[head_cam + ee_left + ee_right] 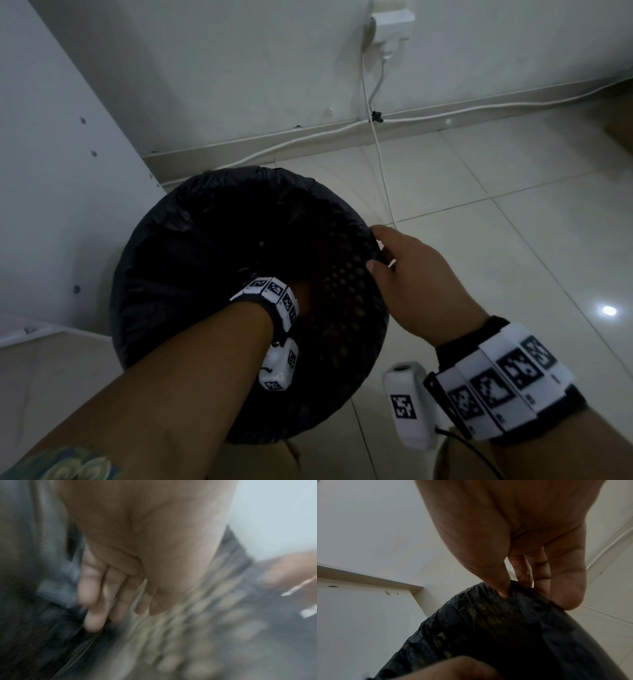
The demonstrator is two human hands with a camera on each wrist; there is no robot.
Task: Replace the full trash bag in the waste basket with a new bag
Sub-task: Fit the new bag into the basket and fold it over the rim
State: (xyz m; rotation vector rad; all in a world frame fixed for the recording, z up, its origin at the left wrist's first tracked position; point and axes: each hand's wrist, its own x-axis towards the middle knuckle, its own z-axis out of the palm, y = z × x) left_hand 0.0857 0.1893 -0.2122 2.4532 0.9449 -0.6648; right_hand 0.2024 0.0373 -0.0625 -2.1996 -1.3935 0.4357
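Observation:
A round black mesh waste basket (346,308) stands on the tile floor, with a black trash bag (161,260) draped over its rim. My left hand (306,291) reaches down inside the basket. In the blurred left wrist view its fingers (96,599) lie straight and together against the bag and the mesh. My right hand (375,248) is at the basket's right rim. There the thumb (503,589) and the fingers behind it pinch the bag's edge (488,615) over the rim.
A white cabinet panel (51,205) stands close on the left of the basket. A wall socket (390,20) feeds white cables along the baseboard, and one cable (383,171) crosses the floor just behind the basket. Tile floor (513,222) lies open to the right.

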